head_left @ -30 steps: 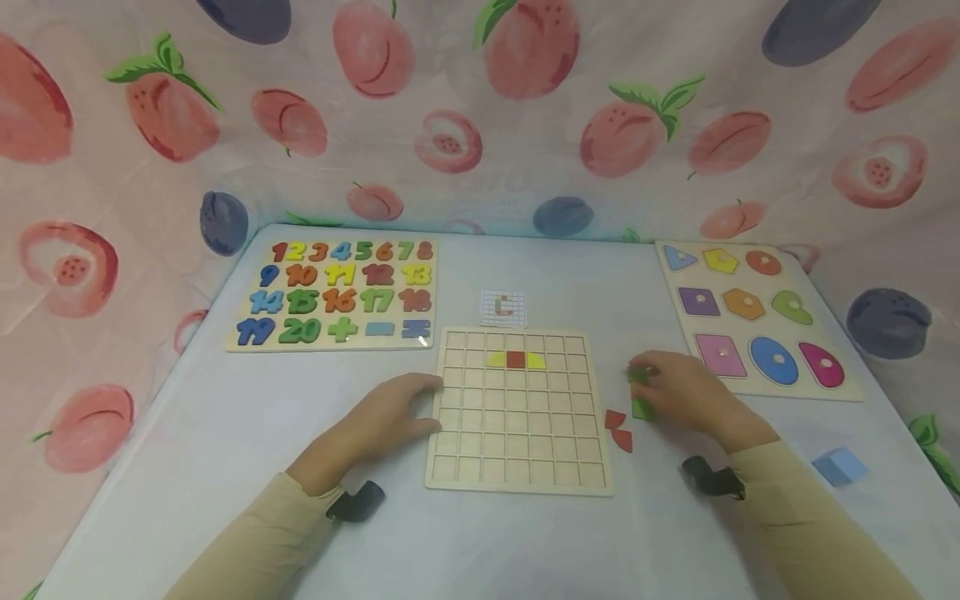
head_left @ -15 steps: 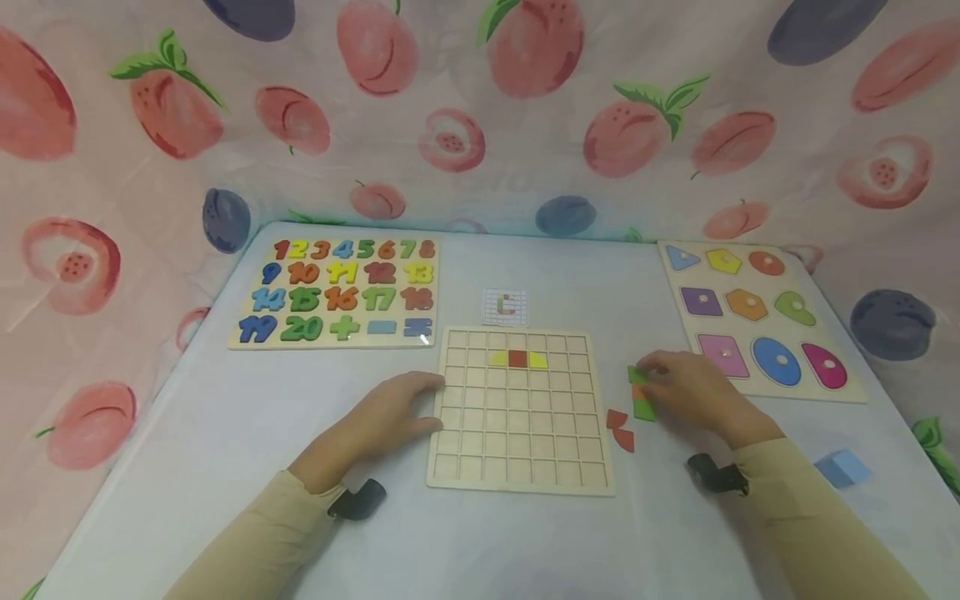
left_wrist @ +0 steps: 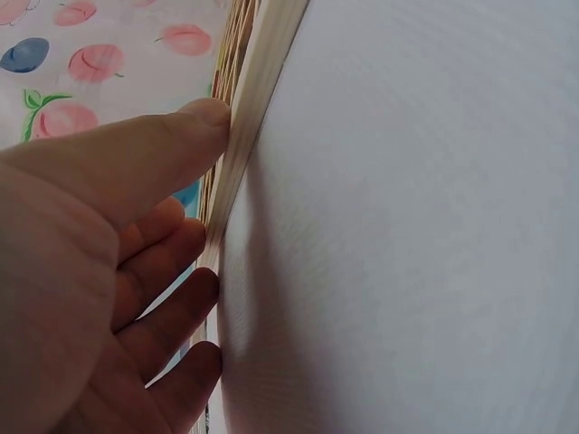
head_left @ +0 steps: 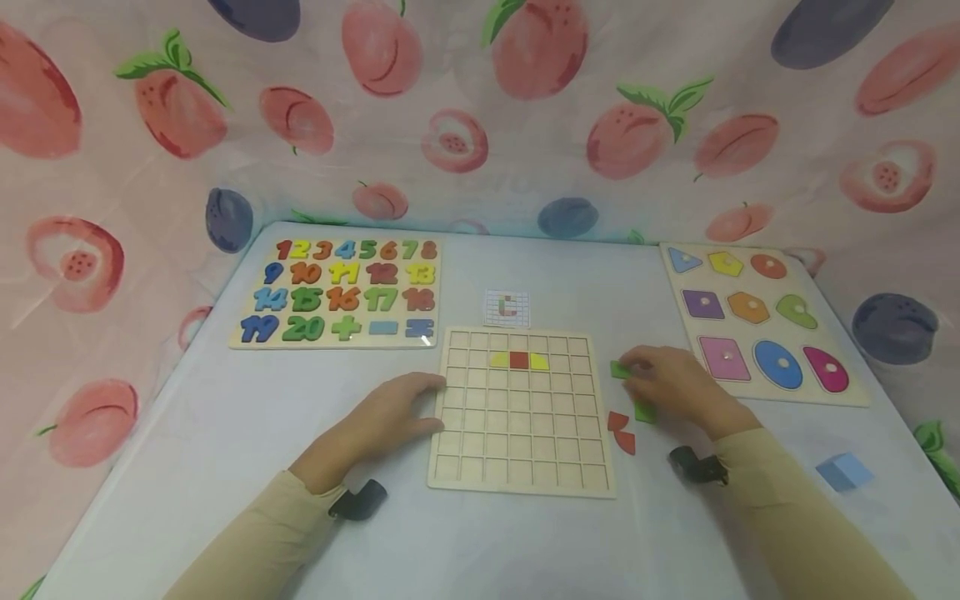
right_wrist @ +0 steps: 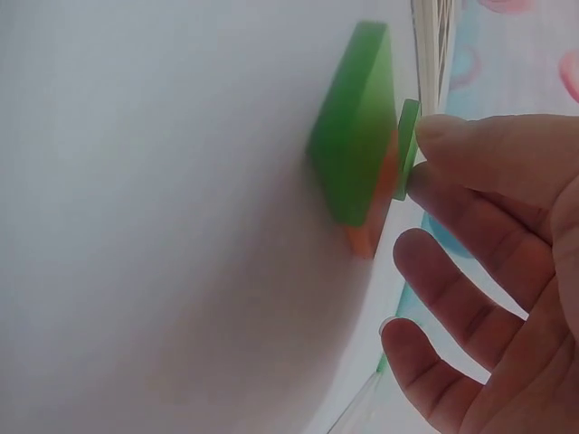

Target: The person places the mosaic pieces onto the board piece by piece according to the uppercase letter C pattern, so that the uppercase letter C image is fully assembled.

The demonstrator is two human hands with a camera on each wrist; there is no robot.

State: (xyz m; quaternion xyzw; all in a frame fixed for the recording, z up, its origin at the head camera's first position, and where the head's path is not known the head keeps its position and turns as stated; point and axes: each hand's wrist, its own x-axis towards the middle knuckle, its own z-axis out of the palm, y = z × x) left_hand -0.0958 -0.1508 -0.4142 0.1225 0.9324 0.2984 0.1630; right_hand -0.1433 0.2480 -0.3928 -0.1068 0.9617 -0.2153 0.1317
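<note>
My left hand (head_left: 378, 425) rests at the left edge of a wooden grid board (head_left: 517, 454), its thumb and fingertips against the rim in the left wrist view. Near the top of the grid, a red square tile (head_left: 519, 360) sits between two yellow curved tiles (head_left: 538, 362). To the right of the board, my right hand (head_left: 675, 383) pinches a small green tile (head_left: 618, 369) between thumb and index finger. Beneath that hand lie another green tile (right_wrist: 353, 127) and an orange tile (right_wrist: 362, 240), the orange one mostly hidden. Two red quarter-round tiles (head_left: 625, 442) lie beside the board's right edge.
A small card (head_left: 507, 308) with a coloured pattern on a grid lies behind the board. A number puzzle (head_left: 337, 310) is at the back left, a shape puzzle (head_left: 750, 333) at the back right. A light blue block (head_left: 845, 472) sits at right.
My right hand has drawn the green tile off to the left, away from the orange and green tiles it lay with. The left hand keeps its place at the board.
</note>
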